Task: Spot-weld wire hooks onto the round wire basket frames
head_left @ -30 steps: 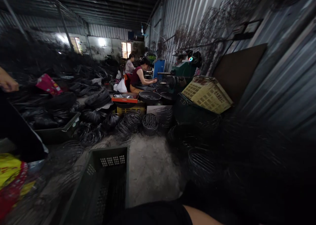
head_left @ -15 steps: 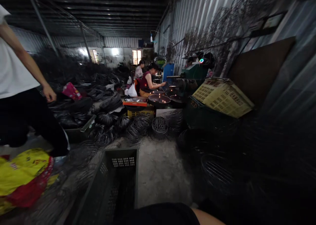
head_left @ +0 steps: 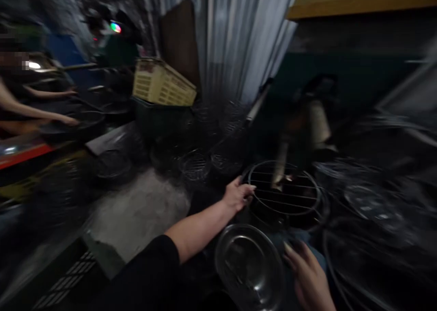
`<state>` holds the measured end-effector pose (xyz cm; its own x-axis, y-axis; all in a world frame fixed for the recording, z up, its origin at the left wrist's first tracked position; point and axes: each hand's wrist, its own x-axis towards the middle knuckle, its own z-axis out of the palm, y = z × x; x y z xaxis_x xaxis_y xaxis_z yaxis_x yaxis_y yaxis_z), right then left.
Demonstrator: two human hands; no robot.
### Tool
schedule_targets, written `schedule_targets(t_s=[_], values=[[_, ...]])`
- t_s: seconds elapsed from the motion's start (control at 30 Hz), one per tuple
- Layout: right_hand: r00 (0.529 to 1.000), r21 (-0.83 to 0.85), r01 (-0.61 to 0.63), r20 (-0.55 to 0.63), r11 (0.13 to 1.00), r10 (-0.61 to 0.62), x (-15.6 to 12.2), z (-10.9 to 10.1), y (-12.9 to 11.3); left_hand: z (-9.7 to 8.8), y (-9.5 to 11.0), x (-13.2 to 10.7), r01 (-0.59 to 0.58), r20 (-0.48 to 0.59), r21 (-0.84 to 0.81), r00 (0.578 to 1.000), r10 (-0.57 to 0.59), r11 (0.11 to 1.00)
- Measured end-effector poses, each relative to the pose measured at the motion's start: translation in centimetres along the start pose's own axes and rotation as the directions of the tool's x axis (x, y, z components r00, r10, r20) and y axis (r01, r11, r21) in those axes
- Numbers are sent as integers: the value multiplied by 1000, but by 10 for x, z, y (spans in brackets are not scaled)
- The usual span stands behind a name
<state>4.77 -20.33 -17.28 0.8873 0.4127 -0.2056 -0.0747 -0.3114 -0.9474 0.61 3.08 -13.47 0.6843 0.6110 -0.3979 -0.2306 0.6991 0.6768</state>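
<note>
My left hand point(head_left: 239, 195) is closed on the left rim of a round wire rack point(head_left: 285, 206), a metal ring with several parallel bars across it. The rack lies at the tip of a machine's arm point(head_left: 280, 167). Lower down, my right hand point(head_left: 309, 270) is smeared by motion beside a shiny round metal bowl point(head_left: 251, 265). Its fingers point toward the rack, and whether they hold the dark shape at their tips cannot be made out. The bowl sits between my two forearms, its hollow side up.
Round wire racks point(head_left: 196, 165) lie beyond my left forearm. A yellow crate point(head_left: 164, 83) rests tilted on a dark bin. At left, a person point(head_left: 20, 97) works over dark pans. A green crate point(head_left: 102, 252) stands at lower left, and wire pieces point(head_left: 372, 201) lie at right.
My view has swung right and down, away from the aisle. Both my hands have come into view, the left one holding the wire rack. The metal bowl and machine arm now show.
</note>
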Motion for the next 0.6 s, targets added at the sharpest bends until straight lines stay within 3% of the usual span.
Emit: schedule_targets(t_s=[0.03, 0.1, 0.17, 0.27, 0.47, 0.6], values=[[994, 203, -103, 48, 974, 95, 12, -7, -10, 4, 2, 1, 34, -1, -6, 999, -34, 999], [967, 379, -226, 197, 897, 161, 35, -21, -35, 11, 6, 1, 51, -17, -18, 999, -52, 999], [951, 419, -259, 270, 870, 153, 55, -32, -59, 18, 10, 2, 34, -25, 8, 999, -34, 999], [968, 414, -201, 222, 888, 116, 77, -40, -79, 25, 14, 7, 17, -47, 71, 999, -13, 997], [973, 350, -206, 172, 914, 153, 98, -33, -66, 27, 9, 29, -7, -60, 172, 998, 17, 985], [979, 365, -193, 130, 911, 156, 89, -39, -62, 25, 12, 25, 31, -29, 257, 999, -25, 966]])
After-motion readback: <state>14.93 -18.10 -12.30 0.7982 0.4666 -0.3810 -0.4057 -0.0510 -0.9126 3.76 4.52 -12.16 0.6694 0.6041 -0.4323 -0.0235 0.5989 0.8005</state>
